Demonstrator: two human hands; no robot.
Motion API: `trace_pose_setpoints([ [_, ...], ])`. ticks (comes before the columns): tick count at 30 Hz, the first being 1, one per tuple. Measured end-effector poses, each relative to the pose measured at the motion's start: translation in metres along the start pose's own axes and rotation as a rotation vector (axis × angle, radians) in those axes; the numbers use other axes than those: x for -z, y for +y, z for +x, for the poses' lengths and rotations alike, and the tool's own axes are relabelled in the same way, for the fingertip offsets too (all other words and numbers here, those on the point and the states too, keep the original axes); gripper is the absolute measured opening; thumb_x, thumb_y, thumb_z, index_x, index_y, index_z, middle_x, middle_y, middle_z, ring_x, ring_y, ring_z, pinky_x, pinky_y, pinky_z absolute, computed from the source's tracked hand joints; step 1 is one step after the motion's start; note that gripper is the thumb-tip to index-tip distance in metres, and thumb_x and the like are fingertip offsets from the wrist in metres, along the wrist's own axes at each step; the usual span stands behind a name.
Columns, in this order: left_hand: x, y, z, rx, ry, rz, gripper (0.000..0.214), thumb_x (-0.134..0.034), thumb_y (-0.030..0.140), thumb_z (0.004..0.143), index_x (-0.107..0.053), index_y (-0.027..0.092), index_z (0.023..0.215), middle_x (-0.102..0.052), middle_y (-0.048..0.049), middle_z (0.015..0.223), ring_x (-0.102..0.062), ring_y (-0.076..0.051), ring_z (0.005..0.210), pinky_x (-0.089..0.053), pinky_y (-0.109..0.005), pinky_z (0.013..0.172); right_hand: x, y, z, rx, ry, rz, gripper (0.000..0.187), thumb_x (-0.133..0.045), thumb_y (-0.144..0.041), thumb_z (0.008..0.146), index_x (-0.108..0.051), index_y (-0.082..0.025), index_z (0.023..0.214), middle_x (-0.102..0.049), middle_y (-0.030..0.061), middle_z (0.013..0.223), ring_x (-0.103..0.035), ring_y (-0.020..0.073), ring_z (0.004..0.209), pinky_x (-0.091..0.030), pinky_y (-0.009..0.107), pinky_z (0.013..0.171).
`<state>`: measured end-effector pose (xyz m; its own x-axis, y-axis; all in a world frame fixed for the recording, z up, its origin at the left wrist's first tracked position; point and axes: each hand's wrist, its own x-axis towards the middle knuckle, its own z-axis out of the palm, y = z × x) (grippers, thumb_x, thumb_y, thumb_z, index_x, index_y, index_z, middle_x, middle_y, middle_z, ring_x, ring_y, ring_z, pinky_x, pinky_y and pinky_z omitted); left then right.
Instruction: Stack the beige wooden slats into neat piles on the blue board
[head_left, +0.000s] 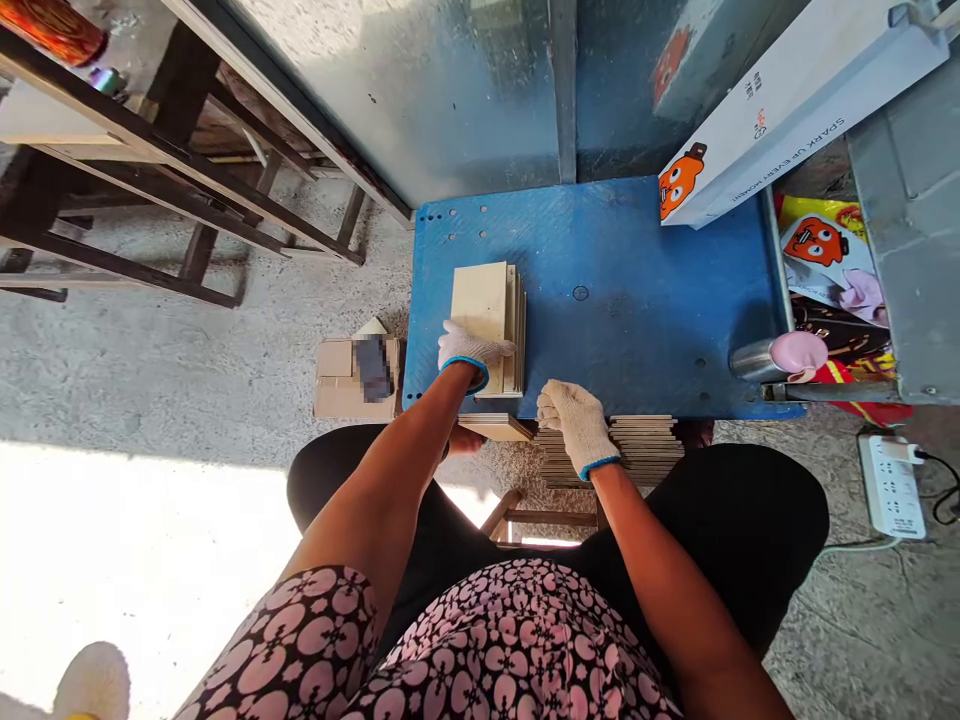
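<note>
The gloved left hand (466,350) lies across the top of a stack of thin wooden boards (480,295) near the left end of the blue bench (622,310), its thumb stretched toward the stack's right side; its far fingertips are hard to make out, so I cannot tell whether that grip is closed on the top board. The gloved right hand (576,425) hangs at the bench's near edge with fingers curled; whether its grip has hold of anything cannot be told. It also covers part of a second pile of boards (649,450) below that edge, beside a few tilted boards (491,428), partly hidden under the left forearm. On the floor to the left lies a piece of cardboard (334,385), carrying a dark object (373,368) (blurred into squares, so unidentifiable). A metal panel (450,100) closes off the bench's far side, and a long white carton (795,110), cut off at the top, crosses the far right corner. A steel tumbler (754,358) with a pink lid lies near the right edge; a white power strip (892,485) is on the floor beyond. The carton reads "SPARK UP EVERY MOMENT" beside an orange cartoon figure; its smaller print is illegible.
</note>
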<state>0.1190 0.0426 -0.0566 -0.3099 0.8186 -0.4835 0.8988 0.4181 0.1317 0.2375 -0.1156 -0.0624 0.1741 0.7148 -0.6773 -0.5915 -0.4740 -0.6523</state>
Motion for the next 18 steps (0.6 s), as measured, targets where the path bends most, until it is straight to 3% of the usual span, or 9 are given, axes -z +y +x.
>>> trace_pose_setpoints([
  [6, -0.001, 0.009, 0.0, 0.004, 0.009, 0.017, 0.129, -0.092, 0.052, 0.046, -0.027, 0.008, 0.148, -0.048, -0.03, 0.139, -0.052, -0.043, 0.128, -0.049, -0.051, 0.099, 0.001, 0.002, 0.0, 0.009, -0.036, 0.001, 0.048, -0.074, -0.059, 0.068, -0.045, -0.022, 0.062, -0.048, -0.0041, 0.054, -0.046, 0.0083, 0.05, -0.041, 0.021, 0.045],
  [13, -0.012, 0.012, 0.003, 0.006, -0.019, 0.0, 0.13, -0.089, 0.056, 0.053, -0.02, 0.006, 0.151, -0.044, -0.032, 0.143, -0.05, -0.043, 0.131, -0.046, -0.052, 0.102, 0.003, 0.007, 0.002, -0.008, 0.002, -0.057, 0.045, -0.074, -0.062, 0.069, -0.055, -0.021, 0.072, -0.056, -0.0017, 0.058, -0.051, 0.0105, 0.052, -0.047, 0.023, 0.048],
  [18, -0.013, 0.013, 0.004, -0.062, 0.015, -0.045, 0.135, -0.09, 0.055, 0.054, -0.017, -0.001, 0.152, -0.042, -0.0324, 0.144, -0.044, -0.041, 0.136, -0.042, -0.047, 0.109, 0.004, 0.008, 0.002, -0.019, -0.006, -0.066, 0.043, -0.074, -0.059, 0.071, -0.056, -0.021, 0.071, -0.055, -0.0024, 0.055, -0.049, 0.0098, 0.05, -0.047, 0.023, 0.048],
])
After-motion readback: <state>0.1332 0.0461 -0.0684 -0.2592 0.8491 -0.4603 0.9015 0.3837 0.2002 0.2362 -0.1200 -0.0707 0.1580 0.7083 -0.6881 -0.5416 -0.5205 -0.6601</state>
